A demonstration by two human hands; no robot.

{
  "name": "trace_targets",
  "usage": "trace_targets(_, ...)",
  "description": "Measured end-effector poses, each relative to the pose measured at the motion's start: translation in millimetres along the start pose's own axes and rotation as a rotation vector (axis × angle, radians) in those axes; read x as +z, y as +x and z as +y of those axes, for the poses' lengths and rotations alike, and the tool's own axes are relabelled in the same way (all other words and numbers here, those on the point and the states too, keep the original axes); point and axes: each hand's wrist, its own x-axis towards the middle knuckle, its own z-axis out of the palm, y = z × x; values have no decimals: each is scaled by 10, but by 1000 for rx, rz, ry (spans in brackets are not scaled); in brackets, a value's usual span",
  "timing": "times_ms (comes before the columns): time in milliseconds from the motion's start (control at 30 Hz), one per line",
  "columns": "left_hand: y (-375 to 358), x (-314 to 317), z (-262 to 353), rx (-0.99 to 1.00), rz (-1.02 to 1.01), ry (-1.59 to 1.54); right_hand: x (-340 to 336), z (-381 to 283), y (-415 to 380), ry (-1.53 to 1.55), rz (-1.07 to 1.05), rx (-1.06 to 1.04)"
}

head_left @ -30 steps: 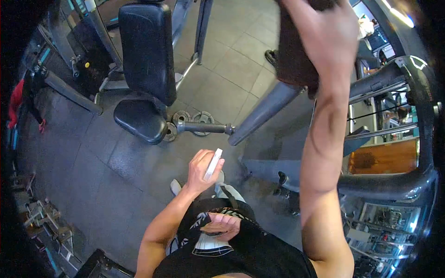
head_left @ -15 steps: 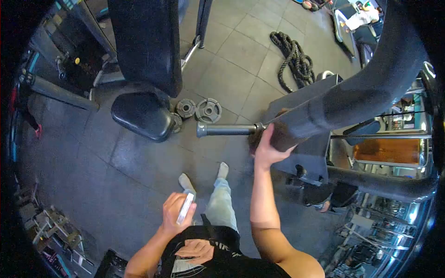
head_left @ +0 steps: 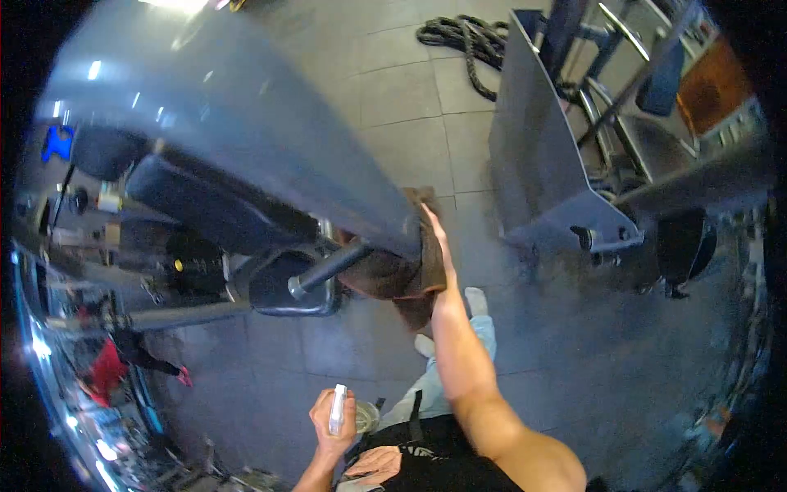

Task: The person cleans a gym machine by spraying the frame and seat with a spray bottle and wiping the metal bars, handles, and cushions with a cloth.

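Observation:
My right hand (head_left: pixel 438 234) presses a brown cloth (head_left: pixel 381 275) against the lower end of a thick grey machine arm (head_left: pixel 287 131). The hand shows mostly edge-on, its fingers partly hidden by the cloth, which wraps the arm's end and hangs beneath it. A metal peg (head_left: pixel 334 266) sticks out from the arm beside the cloth. My left hand (head_left: pixel 332 422), near my waist, is closed around a spray bottle with a white trigger head (head_left: pixel 338 408). Its clear body (head_left: pixel 368 417) shows beside the fingers.
A grey metal panel (head_left: pixel 533 156) of gym equipment stands on the right. Black battle rope (head_left: pixel 467 41) lies coiled on the tiled floor. A padded seat (head_left: pixel 291 287) is behind the peg. At left is another person in red (head_left: pixel 106 369), with a pink shoe showing.
My view has turned, so the machine arm now comes in from the upper left instead of the right. My right hand remains at its end, with more cloth showing. The spray bottle stays in my left hand.

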Motion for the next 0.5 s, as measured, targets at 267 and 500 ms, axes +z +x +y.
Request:
trace_targets(267, 24, 54, 331, -110, 112, 50, 369, -268, 193, -897, 461, 145)
trace_targets(500, 176, 218, 759, -183, 222, -6, 2242, -1343, -427, -654, 99, -814)
